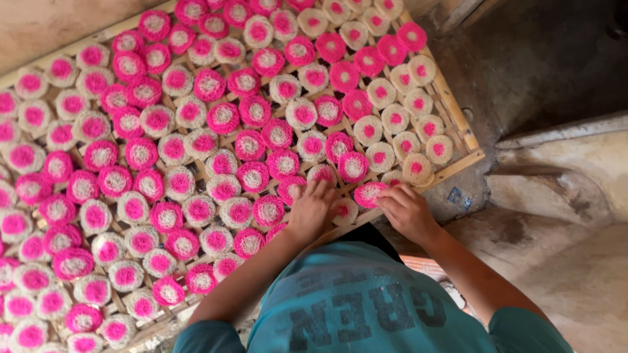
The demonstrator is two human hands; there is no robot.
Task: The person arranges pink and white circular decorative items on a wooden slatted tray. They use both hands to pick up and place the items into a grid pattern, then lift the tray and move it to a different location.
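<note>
A pink-rimmed noodle disc (368, 193) sits at the lower edge of the bamboo rack (458, 121), just right of centre frame, and the right hand (407, 210) is on it, fingertips pinching its near side in a closed grip. Beside it, the left hand (311, 210) lies flat with fingers spread over a pale disc (322, 174), grip open, not clasping anything. Around them, rows of round pink-and-white discs (196, 131) fill the slatted rack up to the upper left of the frame. At the right lies a bare concrete floor (562, 196). A teal shirt (366, 307) fills the bottom.
</note>
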